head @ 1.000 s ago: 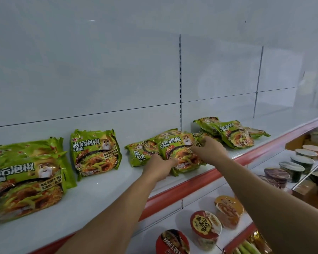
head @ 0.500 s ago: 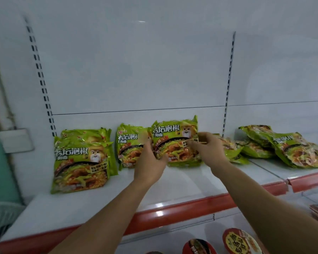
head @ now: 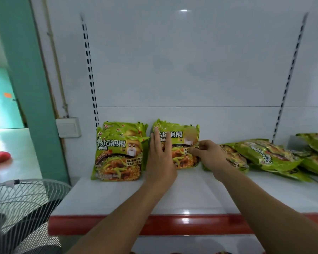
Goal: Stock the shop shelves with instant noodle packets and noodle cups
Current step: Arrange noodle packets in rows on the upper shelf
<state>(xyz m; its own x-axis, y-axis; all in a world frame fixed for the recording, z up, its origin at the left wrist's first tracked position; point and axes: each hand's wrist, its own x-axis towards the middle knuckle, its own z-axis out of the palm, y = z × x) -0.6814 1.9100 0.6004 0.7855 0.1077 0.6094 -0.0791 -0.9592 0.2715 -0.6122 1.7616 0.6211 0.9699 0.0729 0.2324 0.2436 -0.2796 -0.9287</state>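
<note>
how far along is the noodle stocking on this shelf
Done: a stack of packets stands leftmost on the shelf. In hand: the left hand presses flat on the next packet while the right hand pinches its edge. Left: the loose pile at right.

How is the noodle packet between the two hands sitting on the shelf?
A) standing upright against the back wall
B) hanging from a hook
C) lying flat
A: the packet stands upright against the back wall, left hand flat on its front, right hand pinching its edge.
</note>
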